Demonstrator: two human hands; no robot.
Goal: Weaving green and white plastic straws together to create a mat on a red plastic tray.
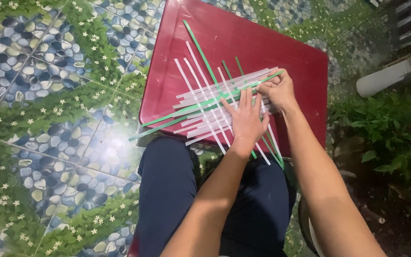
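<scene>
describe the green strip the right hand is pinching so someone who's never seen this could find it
Start at the dark red plastic table and the mat of crossed white strips on it. The right hand pinches one end of the long green strip, which slants down-left across the white ones and past the table's edge. It runs crosswise; the other green strips run up and down the table.

Bright glare on floor tiles (pixel 112 143); right edge dim; sharp focus.
</scene>
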